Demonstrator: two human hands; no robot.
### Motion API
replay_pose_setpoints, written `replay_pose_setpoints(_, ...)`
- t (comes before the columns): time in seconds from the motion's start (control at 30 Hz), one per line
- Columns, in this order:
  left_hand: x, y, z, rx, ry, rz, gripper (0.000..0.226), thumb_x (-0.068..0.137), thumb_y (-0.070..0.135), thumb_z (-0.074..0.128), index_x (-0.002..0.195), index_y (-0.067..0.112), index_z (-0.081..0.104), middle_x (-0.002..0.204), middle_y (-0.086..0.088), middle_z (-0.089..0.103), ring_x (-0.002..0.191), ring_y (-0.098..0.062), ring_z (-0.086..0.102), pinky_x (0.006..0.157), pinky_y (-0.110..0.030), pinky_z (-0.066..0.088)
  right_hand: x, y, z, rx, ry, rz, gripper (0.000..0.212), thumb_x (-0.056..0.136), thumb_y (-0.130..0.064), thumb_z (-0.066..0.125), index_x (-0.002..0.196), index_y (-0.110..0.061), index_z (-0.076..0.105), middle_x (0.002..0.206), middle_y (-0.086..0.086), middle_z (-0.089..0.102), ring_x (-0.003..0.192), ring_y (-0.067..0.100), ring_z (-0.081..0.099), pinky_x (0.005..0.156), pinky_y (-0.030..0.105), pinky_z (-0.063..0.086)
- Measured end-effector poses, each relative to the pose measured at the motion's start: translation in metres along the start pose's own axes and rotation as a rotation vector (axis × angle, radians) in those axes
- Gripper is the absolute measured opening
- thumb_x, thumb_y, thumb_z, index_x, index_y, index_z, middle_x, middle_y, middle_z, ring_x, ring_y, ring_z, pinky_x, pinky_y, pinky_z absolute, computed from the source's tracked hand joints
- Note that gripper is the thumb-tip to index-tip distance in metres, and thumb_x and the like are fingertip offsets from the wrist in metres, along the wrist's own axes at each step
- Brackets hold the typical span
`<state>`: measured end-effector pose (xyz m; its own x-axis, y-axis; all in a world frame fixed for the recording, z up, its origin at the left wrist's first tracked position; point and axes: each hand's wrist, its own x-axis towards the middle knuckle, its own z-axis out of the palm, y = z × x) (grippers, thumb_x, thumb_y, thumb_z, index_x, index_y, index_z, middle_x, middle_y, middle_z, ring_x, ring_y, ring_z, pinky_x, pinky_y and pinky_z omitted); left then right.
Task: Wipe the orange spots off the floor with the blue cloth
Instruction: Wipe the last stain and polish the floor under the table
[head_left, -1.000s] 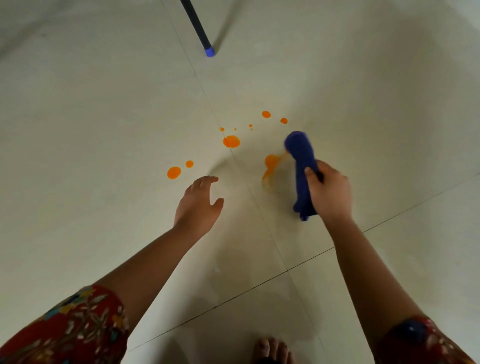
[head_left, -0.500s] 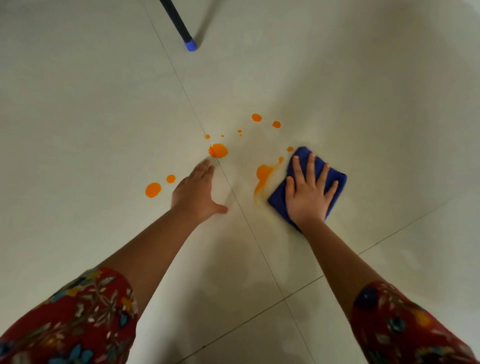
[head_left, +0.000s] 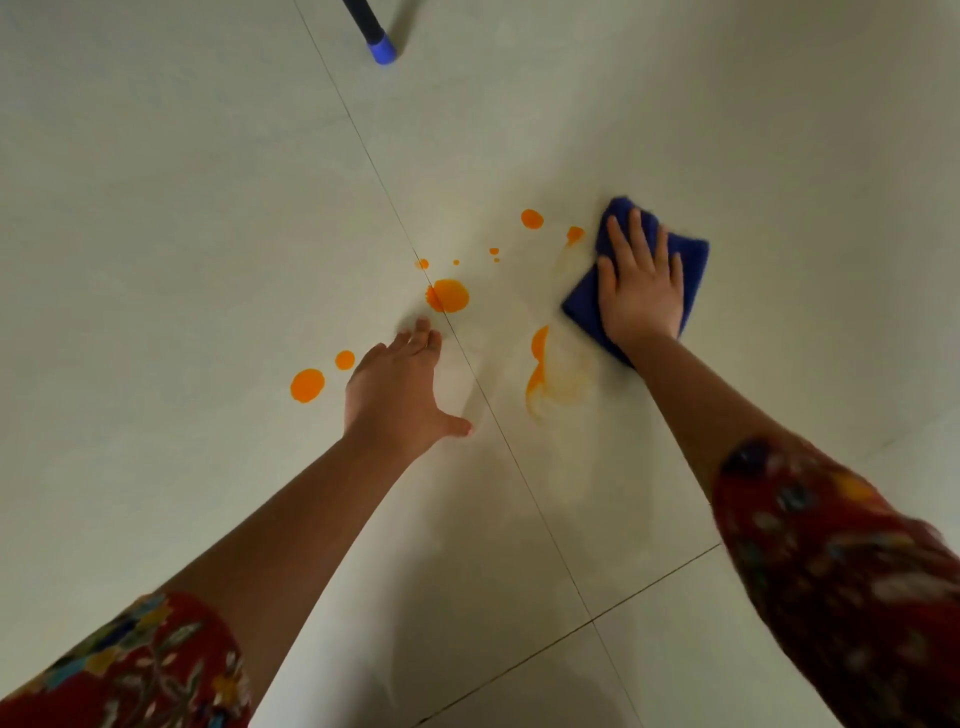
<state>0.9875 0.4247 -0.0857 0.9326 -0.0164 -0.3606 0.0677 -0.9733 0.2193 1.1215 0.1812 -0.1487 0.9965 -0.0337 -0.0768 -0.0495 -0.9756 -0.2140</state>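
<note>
Right of centre, the right grip (head_left: 641, 291), a bare hand, pressed palm-down on the blue cloth (head_left: 688, 260). Its fingers (head_left: 636, 234) were straight and spread, curling round nothing. The cloth lay folded and flat on the floor (head_left: 208, 208), with one corner showing past the fingertips and another beside the thumb. A small orange spot (head_left: 574, 234) sat just beside the cloth's left edge, with a faint pale streak running down from it.

Between the two arms lay a long orange smear (head_left: 540, 374), thinned to a haze on its right side.

The left grip (head_left: 400, 395) rested flat on the floor, fingers straight and close together, thumb held out to the right, holding nothing. Its fingertips lay near the largest orange spot (head_left: 449, 295), whose left edge met the grout line (head_left: 363, 150). Two round spots, one large (head_left: 307, 385) and one smaller (head_left: 344, 359), lay just left of this grip. Farther off were a round spot (head_left: 532, 219) and several tiny specks (head_left: 493, 251).

Red floral sleeves (head_left: 841, 571) covered both upper arms. At the top edge, well apart from the spots, a dark pole with a blue tip (head_left: 382, 52) touched the floor.
</note>
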Motion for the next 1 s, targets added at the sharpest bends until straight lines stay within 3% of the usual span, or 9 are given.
replay_pose_setpoints(0.1, 0.001, -0.003, -0.002, 0.042, -0.003, 0.016, 0.11, 0.068, 0.066, 0.069, 0.152, 0.021, 0.015, 0.161, 0.006, 0.008, 0.144, -0.017, 0.022, 0.111, -0.03, 0.028, 0.053, -0.053, 0.004, -0.031, -0.06, -0.133, 0.054, 0.103, -0.04, 0.028, 0.154, -0.032, 0.014, 0.163, -0.008, 0.005, 0.15, 0.023, 0.003, 0.12, 0.045, 0.007)
replay_pose_setpoints(0.27, -0.002, -0.009, 0.001, 0.004, 0.021, 0.039, 0.11, 0.068, 0.068, 0.068, 0.153, 0.024, 0.014, 0.161, 0.008, 0.007, 0.145, -0.014, 0.019, 0.113, -0.028, 0.023, 0.024, -0.061, 0.011, -0.14, -0.187, -0.737, 0.053, 0.102, -0.043, 0.021, 0.153, -0.037, 0.013, 0.162, -0.014, 0.007, 0.148, 0.011, -0.003, 0.119, 0.039, 0.005)
replay_pose_setpoints(0.33, -0.001, -0.012, 0.004, -0.024, 0.036, 0.042, 0.11, 0.067, 0.069, 0.068, 0.153, 0.025, 0.014, 0.16, 0.009, 0.006, 0.145, -0.013, 0.017, 0.115, -0.027, 0.018, 0.03, -0.039, 0.007, -0.121, -0.169, -0.694, 0.053, 0.1, -0.045, 0.021, 0.153, -0.039, 0.015, 0.162, -0.013, 0.008, 0.148, 0.011, -0.002, 0.119, 0.042, 0.008)
replay_pose_setpoints(0.4, 0.0, -0.013, 0.006, -0.029, 0.029, 0.048, 0.111, 0.067, 0.07, 0.066, 0.153, 0.025, 0.012, 0.16, 0.009, 0.004, 0.146, -0.011, 0.014, 0.116, -0.027, 0.011, 0.054, -0.04, 0.004, -0.132, -0.118, -0.466, 0.053, 0.102, -0.044, 0.024, 0.153, -0.038, 0.013, 0.163, -0.007, 0.003, 0.15, 0.018, 0.001, 0.12, 0.045, 0.008)
replay_pose_setpoints(0.5, 0.002, -0.016, 0.009, -0.014, 0.029, 0.057, 0.112, 0.067, 0.072, 0.065, 0.153, 0.024, 0.011, 0.16, 0.009, 0.003, 0.147, -0.008, 0.008, 0.117, -0.027, 0.006, 0.081, -0.097, 0.009, -0.11, -0.082, -0.344, 0.055, 0.102, -0.044, 0.029, 0.154, -0.034, 0.013, 0.164, -0.002, 0.0, 0.15, 0.022, 0.003, 0.12, 0.046, 0.007)
replay_pose_setpoints(0.63, 0.004, -0.024, 0.008, -0.019, 0.009, 0.083, 0.111, 0.067, 0.072, 0.064, 0.153, 0.027, 0.011, 0.16, 0.01, 0.005, 0.146, -0.003, 0.005, 0.119, -0.028, 0.002, 0.046, -0.156, 0.025, -0.125, -0.148, -0.761, 0.055, 0.099, -0.046, 0.021, 0.152, -0.035, 0.022, 0.162, -0.005, 0.013, 0.15, 0.021, 0.011, 0.119, 0.043, 0.01)
replay_pose_setpoints(0.73, 0.005, -0.028, 0.009, 0.004, 0.007, 0.106, 0.11, 0.068, 0.071, 0.064, 0.153, 0.028, 0.01, 0.16, 0.012, 0.003, 0.145, 0.0, 0.004, 0.119, -0.029, -0.001, 0.015, -0.109, 0.023, -0.129, -0.237, -1.043, 0.051, 0.1, -0.043, 0.024, 0.151, -0.038, 0.023, 0.161, -0.012, 0.017, 0.148, 0.013, 0.008, 0.117, 0.038, 0.008)
replay_pose_setpoints(0.9, 0.004, -0.031, 0.011, -0.069, 0.026, 0.123, 0.101, 0.07, 0.069, 0.064, 0.151, 0.029, 0.018, 0.159, 0.015, 0.007, 0.144, 0.002, 0.012, 0.12, -0.029, 0.0, 0.07, -0.092, 0.011, -0.067, -0.099, -0.514, 0.052, 0.099, -0.047, 0.023, 0.151, -0.04, 0.022, 0.161, -0.013, 0.014, 0.15, 0.017, 0.01, 0.12, 0.045, 0.01)
replay_pose_setpoints(1.0, 0.009, -0.05, -0.003, -0.213, 0.181, 0.03, 0.076, 0.078, 0.064, 0.061, 0.144, 0.033, 0.037, 0.152, 0.019, 0.03, 0.133, -0.002, 0.04, 0.118, -0.026, 0.01, 0.059, -0.161, 0.028, -0.074, -0.068, -0.52, 0.053, 0.099, -0.045, 0.022, 0.151, -0.038, 0.023, 0.161, -0.011, 0.014, 0.149, 0.02, 0.012, 0.118, 0.043, 0.009)
